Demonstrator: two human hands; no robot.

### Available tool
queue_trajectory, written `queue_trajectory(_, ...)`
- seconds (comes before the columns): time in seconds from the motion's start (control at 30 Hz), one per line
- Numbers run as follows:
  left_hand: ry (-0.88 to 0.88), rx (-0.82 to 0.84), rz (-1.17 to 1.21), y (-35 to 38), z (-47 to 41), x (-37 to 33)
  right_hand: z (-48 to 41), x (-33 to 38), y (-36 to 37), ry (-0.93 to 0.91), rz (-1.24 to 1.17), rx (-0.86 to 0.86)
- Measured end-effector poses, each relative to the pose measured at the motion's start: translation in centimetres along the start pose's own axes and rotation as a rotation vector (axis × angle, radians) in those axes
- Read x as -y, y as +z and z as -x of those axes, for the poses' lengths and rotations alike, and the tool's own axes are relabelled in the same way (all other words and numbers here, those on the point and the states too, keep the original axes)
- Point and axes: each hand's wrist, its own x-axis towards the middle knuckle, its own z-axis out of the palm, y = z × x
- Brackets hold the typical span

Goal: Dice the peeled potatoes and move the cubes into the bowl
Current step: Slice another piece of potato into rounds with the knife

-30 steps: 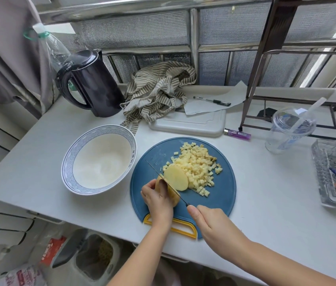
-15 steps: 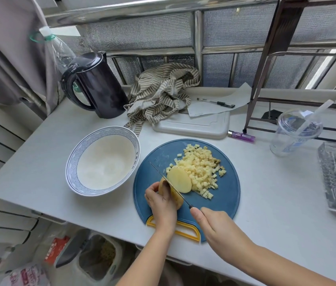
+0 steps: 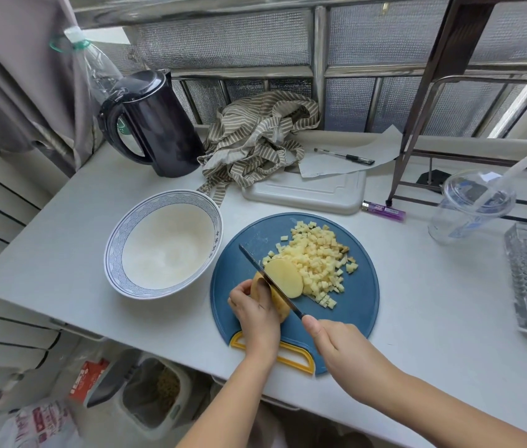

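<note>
Yellow potato point(image 3: 284, 280) lies gripped in the left hand point(image 3: 255, 315), just beyond its knuckles; right hand point(image 3: 336, 344) clasps the knife point(image 3: 265, 276) slicing it.

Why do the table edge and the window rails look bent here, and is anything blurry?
Head view: the wide-angle lens bows the table edge and window rail; daylight is soft, with only a faint shadow under the bowl; potato, knife and cubes look sharp; the bag at lower left is smeared.
</note>
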Motion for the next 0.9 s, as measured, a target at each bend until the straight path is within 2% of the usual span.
queue_trajectory(0.63,-0.018,-0.005,-0.025,0.1,-0.4,0.2,-2.0,0.3,-0.2,0.033,0.08,0.075)
queue_trajectory(0.9,-0.035,-0.019,-0.046,0.0,-0.3,-0.1,-1.5,0.0,0.5,0.023,0.027,0.055)
